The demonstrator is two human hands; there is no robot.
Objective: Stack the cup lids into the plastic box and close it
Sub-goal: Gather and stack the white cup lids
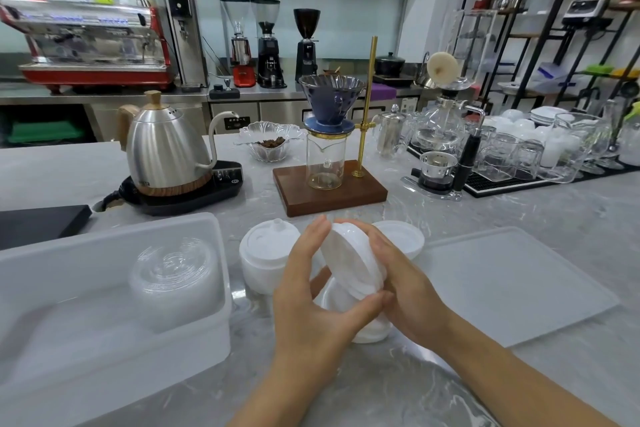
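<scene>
Both hands, left [313,291] and right [403,291], clasped a tilted lid stack [351,262], partly hiding lids [349,314] beneath. The box [114,319], cut off at left, held clear lids [175,270]; its cover [516,282] lay right. 2 more stacks [266,251] stood behind.

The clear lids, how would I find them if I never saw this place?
Look for the big plastic box on the counter's left side. Inside it, against the right wall, sits a stack of clear lids. Every other lid on the counter is white; only these are see-through.
</scene>
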